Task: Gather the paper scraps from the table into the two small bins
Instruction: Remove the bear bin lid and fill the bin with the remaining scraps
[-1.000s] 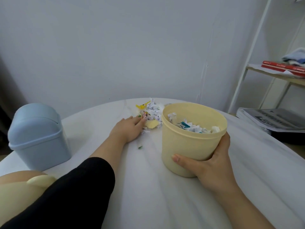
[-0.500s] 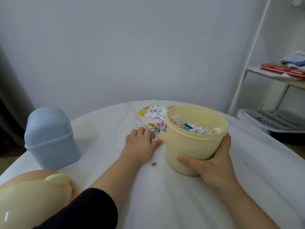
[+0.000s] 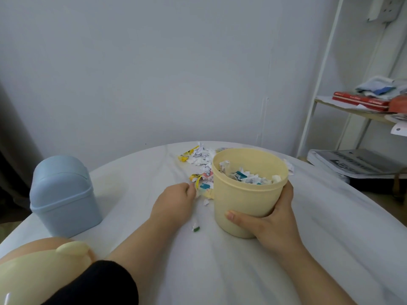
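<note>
Bunching scraps (image 3: 203, 185) at the yellow bin's (image 3: 242, 201) nine o'clock, the curled left hand (image 3: 176, 200) could shed bits clearing the rim; the right hand (image 3: 272, 219) grips the bin, steadying it.

A plain pale wall (image 3: 176, 62) fills the view from 10 to 1 o'clock. At 9 o'clock a dark curtain (image 3: 11, 150) hangs along the edge. At 2 o'clock stands a white metal rack (image 3: 317, 84) with slanting uprights. Its wooden shelf carries two red books (image 3: 359, 100) lying flat, with folded cloths (image 3: 378, 88) piled just behind them and an orange-red thing (image 3: 398, 104) at the frame edge, cut off. Lower down, at 3 o'clock, a stack of printed papers (image 3: 352, 164) lies flat. A wall socket (image 3: 385, 9) sits at 1 o'clock. At 7 o'clock lies a rounded plastic piece (image 3: 44, 267), pale yellow and peach, with a small raised nub on top.
</note>
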